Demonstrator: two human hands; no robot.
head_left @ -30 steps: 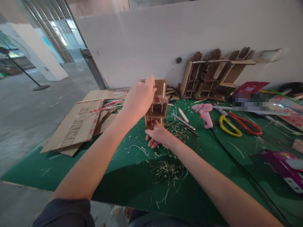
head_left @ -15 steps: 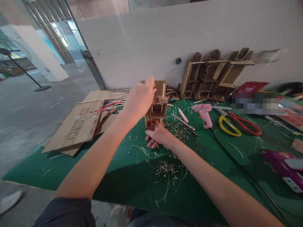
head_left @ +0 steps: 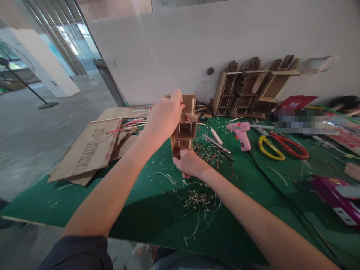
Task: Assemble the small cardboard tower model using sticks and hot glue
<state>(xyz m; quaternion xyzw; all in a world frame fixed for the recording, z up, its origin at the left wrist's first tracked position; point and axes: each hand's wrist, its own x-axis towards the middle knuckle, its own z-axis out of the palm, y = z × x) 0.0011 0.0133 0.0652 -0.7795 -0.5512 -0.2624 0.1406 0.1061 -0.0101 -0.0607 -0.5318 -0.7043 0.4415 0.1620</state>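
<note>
A small brown cardboard model [head_left: 188, 132] stands upright on the green table, open toward me, with stacked compartments and thin wooden sticks inside. My left hand [head_left: 164, 116] is closed around its upper left side. At its lowest compartment is my right hand [head_left: 191, 163], closed at the bottom front, with the thumb to the left and the other fingers curled beneath. The right fingertips are partly hidden, so whether they pinch a small part there cannot be seen. Thin shavings [head_left: 198, 198] lie on the table before the model.
Cardboard sheets [head_left: 87, 146] lie to the left. Right of the model are a utility knife [head_left: 216, 144], a white tube [head_left: 216, 135], a pink glue gun [head_left: 241, 134], scissors [head_left: 271, 150] and a purple power strip [head_left: 334, 195]. Similar cardboard models [head_left: 247, 93] lean against the wall.
My right hand has turned and its fingers have curled in at the model's lower front. My left hand keeps its hold at the top. The whole view has shifted slightly.
</note>
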